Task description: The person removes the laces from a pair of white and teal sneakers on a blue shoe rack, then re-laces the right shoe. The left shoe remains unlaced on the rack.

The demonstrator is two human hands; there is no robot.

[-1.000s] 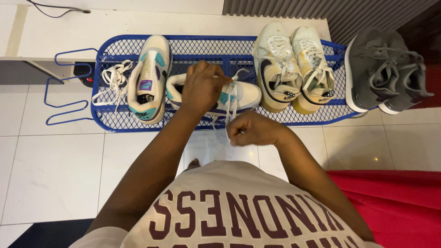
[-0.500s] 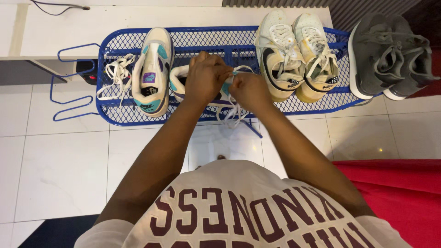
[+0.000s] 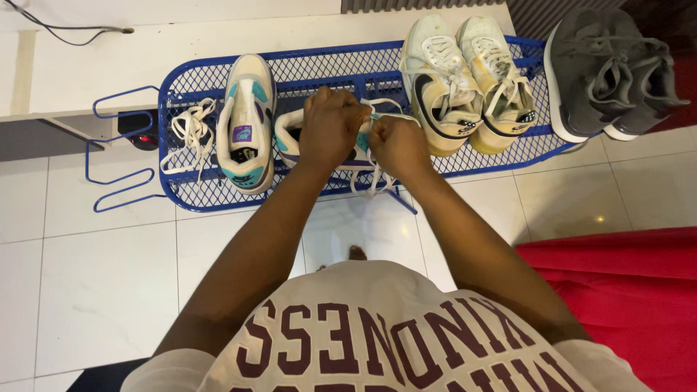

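Left hand (image 3: pixel 330 131) and right hand (image 3: pixel 396 145), both pinched shut on white lace (image 3: pixel 370 178) (flat, woven) over teal-trimmed sneaker (image 3: pixel 290 138).

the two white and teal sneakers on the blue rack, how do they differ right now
The left sneaker stands upright with its heel toward the camera; the sneaker under the hands lies across the rack, mostly covered. The left sneaker has no lace in it, a loose white lace lying beside it; the other has a lace that the left hand and right hand grip. Both share white and teal colouring.
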